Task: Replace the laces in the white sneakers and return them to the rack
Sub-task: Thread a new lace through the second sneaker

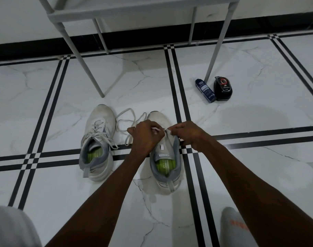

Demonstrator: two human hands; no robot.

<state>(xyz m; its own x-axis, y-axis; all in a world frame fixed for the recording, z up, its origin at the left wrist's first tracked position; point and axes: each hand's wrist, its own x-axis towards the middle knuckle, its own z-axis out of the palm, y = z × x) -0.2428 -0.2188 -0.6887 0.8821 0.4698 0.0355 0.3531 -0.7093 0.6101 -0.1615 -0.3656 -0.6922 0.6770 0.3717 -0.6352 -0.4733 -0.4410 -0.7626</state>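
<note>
White marble floor (241, 166), black double-stripe inlays crossing under the work. Two white sneakers side by side on it, toes pointing toward the rack, green insoles showing.

Left sneaker (98, 139): laced loosely, lace ends trailing off to its right side onto the floor.

Right sneaker (165, 164): eyelets near the tongue unlaced, grey tongue lifted. Loose white lace (124, 120) looping on the floor between the two toes, running up to the hands.

Left hand (143, 136) over the forefoot of right sneaker, fingers curled, pinching the white lace tip at thumb and forefinger. Right hand (186, 132) just beside it, at the sneaker's right edge near the top of the tongue, fingers curled and pinching a bit of white; lace or upper edge, cannot tell which. Hands nearly touching.

White rack (134, 11) at top, lowest shelf edge and thin legs in view. Dark blue spray can (204, 90) lying on the floor beside the rack's right front leg, black round shoe-polish container (223, 90) touching it on the right.

Grey-clad knee (11, 227) bottom left; grey sock (234, 227) with orange lettering bottom right.
</note>
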